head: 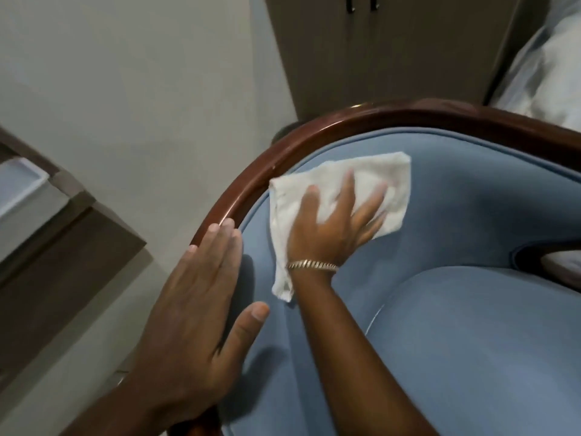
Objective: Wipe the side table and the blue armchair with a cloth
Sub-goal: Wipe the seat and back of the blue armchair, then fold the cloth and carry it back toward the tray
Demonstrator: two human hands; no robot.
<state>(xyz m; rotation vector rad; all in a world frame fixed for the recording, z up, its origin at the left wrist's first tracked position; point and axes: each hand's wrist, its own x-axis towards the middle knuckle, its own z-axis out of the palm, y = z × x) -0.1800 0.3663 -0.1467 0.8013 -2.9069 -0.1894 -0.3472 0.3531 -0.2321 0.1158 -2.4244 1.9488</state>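
Note:
The blue armchair [456, 341] fills the lower right, its curved back edged by a glossy dark wooden rim [345, 121]. A white cloth [386, 171] lies flat against the inner side of the blue backrest, close under the rim. My right hand [333, 228], a gold bracelet on its wrist, presses on the cloth with fingers spread; one corner of the cloth hangs down beside the wrist. My left hand [195, 309] rests flat on the rim at the chair's left side, fingers straight and holding nothing.
A brown wooden furniture top [63, 247] with a white tray [19, 187] stands at the left, across a strip of pale floor. A tall grey-brown cabinet [377, 51] rises behind the chair. White bedding [553, 64] shows at the top right.

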